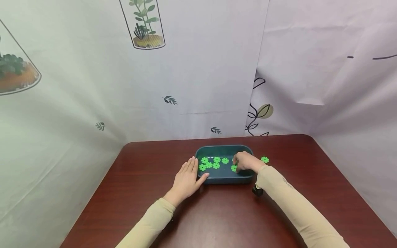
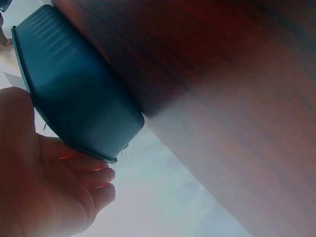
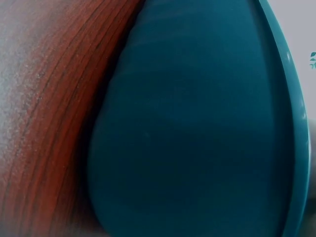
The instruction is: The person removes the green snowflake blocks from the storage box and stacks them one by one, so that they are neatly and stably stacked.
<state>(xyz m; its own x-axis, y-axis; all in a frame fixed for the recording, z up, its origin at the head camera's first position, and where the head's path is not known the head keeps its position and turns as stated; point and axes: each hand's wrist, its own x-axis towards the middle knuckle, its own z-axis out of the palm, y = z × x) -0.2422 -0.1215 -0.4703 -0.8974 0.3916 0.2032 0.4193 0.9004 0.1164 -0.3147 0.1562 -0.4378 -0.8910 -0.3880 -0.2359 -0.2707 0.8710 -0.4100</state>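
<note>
A dark teal tub [image 1: 224, 175] with rounded corners stands on the table, and several bright green flower-shaped discs [image 1: 216, 165] lie on its floor. My left hand [image 1: 186, 179] rests against the tub's left end, fingers extended along the outside and thumb at the front rim. In the left wrist view, the fingers of this left hand [image 2: 59, 187] touch the tub's rim. My right hand [image 1: 245, 161] reaches over the right end into the tub, its bent fingers down beside a green disc [image 1: 234, 168]. Whether they pinch a disc is unclear; the right wrist view shows mostly the tub's outer wall [image 3: 197, 118].
One more green disc [image 1: 265, 159] lies on the table to the right of the tub, near my right wrist. The reddish-brown table [image 1: 217, 213] has rounded far corners. A pale printed cloth [image 1: 201, 69] hangs behind and along the sides.
</note>
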